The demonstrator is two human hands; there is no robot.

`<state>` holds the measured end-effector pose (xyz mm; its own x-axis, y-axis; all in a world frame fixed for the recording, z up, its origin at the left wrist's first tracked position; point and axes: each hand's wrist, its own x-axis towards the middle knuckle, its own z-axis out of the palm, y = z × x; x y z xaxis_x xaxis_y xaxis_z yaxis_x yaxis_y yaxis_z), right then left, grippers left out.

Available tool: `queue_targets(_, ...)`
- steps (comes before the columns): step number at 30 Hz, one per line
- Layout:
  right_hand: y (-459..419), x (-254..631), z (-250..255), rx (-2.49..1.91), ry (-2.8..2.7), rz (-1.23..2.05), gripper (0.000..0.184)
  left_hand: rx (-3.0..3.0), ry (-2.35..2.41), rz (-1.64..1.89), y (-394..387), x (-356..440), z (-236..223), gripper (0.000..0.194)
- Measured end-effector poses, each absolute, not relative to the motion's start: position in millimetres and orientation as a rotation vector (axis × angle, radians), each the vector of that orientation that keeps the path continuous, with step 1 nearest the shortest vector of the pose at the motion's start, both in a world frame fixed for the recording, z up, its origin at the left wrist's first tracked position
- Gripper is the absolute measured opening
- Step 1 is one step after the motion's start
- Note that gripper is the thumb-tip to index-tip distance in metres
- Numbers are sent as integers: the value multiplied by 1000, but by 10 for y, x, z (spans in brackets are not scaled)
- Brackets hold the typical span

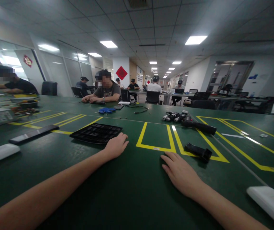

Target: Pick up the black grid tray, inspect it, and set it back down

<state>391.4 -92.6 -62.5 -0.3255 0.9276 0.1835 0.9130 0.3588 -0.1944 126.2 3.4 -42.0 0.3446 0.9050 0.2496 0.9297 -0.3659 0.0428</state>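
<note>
My left hand (116, 146) rests at the right front corner of a black compartmented tray (96, 132), overlapping its edge in view. Whether it touches the tray I cannot tell; its fingers are loosely bent with nothing visible in them. My right hand (181, 172) lies on the green table (139, 191) with its fingers spread and holding nothing. Its fingertips reach the front edge of a yellow tape outline (156, 149). To the right of that hand is a short black plastic part (199, 152), lying across another yellow tape line.
Beyond lie a black tube (200, 126), a bundle of metal-ended black parts (175, 116), a blue item (107, 110) and a black cable (139, 110). A long dark bar (33, 134) and white objects (0, 155) flank the left. Across the table sits a person (108, 88).
</note>
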Motion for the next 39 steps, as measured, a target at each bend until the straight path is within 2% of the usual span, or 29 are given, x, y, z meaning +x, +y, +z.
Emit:
queue_targets(5,-895,3941,-646,-1610,-2339,51,44,-2944,-1166,-423,-630,1573,-298,29)
queue_targets(7,-895,3923,-663,-1585,-2348,22,43,-3123,-901,-357,-908,1729,-286,35)
queue_targets(10,-895,3904,-652,-1571,-2357,2,41,-3218,-755,-276,-1098,1852,-274,40)
queue_targets(14,-809,4067,-541,-1598,-2341,-189,40,-3242,-747,-259,-1045,1841,-254,41)
queue_targets(18,-621,4477,-499,-1940,-2043,-538,44,-3252,-732,-264,-1036,1826,-238,40)
queue_targets(22,-502,4764,-616,-2279,-1898,-300,48,-3226,-758,-259,-1062,1829,-230,36)
queue_targets(25,-490,4784,-688,-2259,-1885,-220,50,-3073,-881,-327,-888,1754,-262,30)
queue_targets(28,-498,4749,-697,-2236,-1887,-231,51,-2757,-1224,-375,-511,1577,-333,33)
queue_targets(32,-498,4740,-683,-2249,-1890,-258,50,-2485,-1483,-128,-89,1345,-411,40)
queue_targets(36,-499,4736,-679,-2258,-1881,-218,50,-2492,-1454,93,-83,1339,-398,30)
queue_targets(39,-503,4731,-676,-2266,-1872,-189,51,-2489,-1461,63,-151,1379,-356,26)
